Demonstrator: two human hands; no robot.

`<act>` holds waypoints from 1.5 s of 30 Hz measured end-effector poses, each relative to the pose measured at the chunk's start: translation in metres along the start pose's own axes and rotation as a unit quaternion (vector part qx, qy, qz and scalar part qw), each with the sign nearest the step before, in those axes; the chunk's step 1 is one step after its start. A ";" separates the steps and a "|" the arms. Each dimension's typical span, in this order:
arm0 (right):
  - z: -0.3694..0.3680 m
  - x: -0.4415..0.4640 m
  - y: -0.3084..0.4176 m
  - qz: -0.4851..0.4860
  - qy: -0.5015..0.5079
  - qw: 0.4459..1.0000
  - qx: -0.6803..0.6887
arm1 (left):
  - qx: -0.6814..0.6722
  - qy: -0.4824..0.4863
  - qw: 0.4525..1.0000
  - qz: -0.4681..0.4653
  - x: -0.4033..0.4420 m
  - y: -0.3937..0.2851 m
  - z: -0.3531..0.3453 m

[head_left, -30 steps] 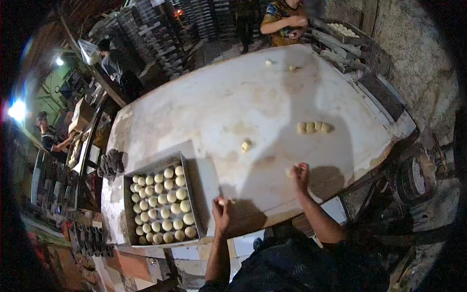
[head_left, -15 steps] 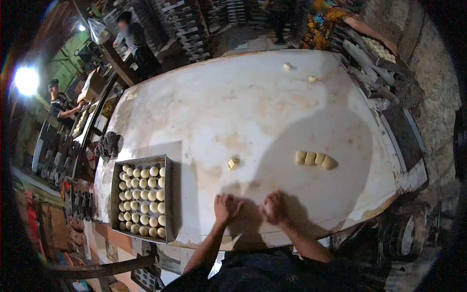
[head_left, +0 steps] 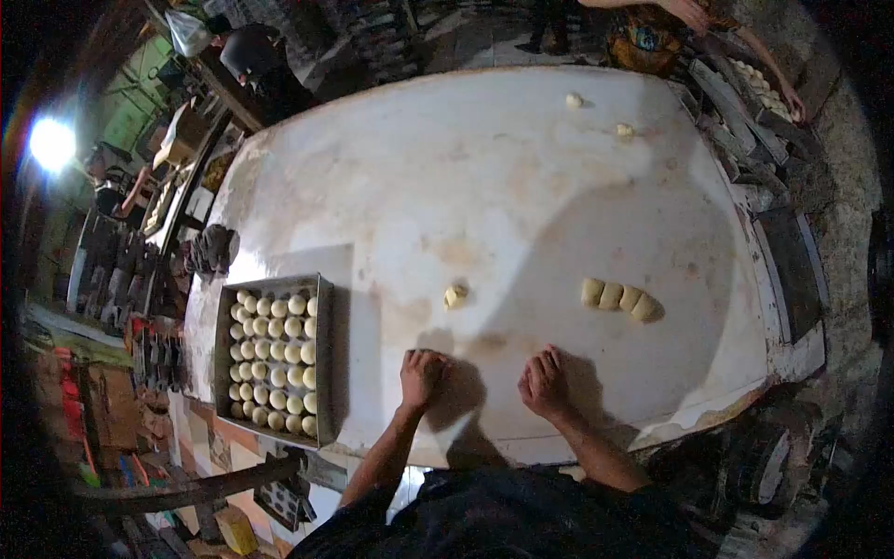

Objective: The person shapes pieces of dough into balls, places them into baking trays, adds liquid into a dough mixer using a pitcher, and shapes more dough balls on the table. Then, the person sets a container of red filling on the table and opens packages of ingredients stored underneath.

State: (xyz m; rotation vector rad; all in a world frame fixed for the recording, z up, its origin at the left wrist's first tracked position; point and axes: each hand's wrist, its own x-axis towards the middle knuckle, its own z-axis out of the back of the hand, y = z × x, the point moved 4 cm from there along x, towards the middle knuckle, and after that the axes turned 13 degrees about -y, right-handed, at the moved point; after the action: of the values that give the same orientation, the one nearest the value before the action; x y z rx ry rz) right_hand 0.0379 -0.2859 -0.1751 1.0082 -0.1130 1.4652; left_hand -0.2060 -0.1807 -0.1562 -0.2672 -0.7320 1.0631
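My left hand [head_left: 425, 379] rests on the pale tabletop [head_left: 372, 205] near its front edge, fingers curled down; whatever is under them is hidden. To its right, my right hand [head_left: 545, 382] is curled the same way, its palm side out of sight. One dough lump [head_left: 455, 296] lies beyond and between the hands. A row of several cut dough pieces [head_left: 622, 298], touching one another, is beyond my right hand. Left of my left hand stands a metal tray [head_left: 323, 359] holding rows of round dough balls [head_left: 277, 352].
Two small dough lumps [head_left: 575, 100] lie at the table's far side. A co-worker's arm [head_left: 768, 65] reaches over a tray of dough balls at the far right. A dark cloth [head_left: 212, 250] sits on the left edge. Another person [head_left: 256, 58] bends at the back left.
Both hands first stood apart with fingers pinched, came close together over the table, and are now curled down and farther apart. The view has shifted, and the far co-worker's arm reaches to the right.
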 end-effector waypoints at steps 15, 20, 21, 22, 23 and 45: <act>-0.049 0.040 -0.016 -0.071 -0.104 0.979 -0.163 | -0.282 0.006 0.929 0.241 0.017 0.086 0.004; -0.105 0.046 0.010 -0.262 -0.085 0.961 0.024 | -0.059 0.030 0.998 0.001 -0.031 0.077 0.079; -0.128 0.059 0.033 -0.279 -0.084 0.957 -0.012 | -0.063 0.026 0.998 0.002 -0.028 0.079 0.091; -0.146 0.072 0.052 -0.296 -0.084 0.950 -0.046 | -0.176 0.090 0.977 0.079 -0.026 0.085 0.096; -0.162 0.084 0.058 -0.296 -0.085 0.950 -0.048 | -0.283 0.158 0.933 0.154 -0.027 0.087 0.103; -0.075 0.072 0.205 -0.238 0.164 0.911 0.295 | -0.329 0.135 0.931 0.081 0.012 0.017 0.134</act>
State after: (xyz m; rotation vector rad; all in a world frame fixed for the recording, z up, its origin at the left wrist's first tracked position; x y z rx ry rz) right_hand -0.1605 -0.2270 -0.0749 1.1426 0.8144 1.2028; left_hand -0.3030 -0.1813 -0.0613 -1.0461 -0.8064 0.8800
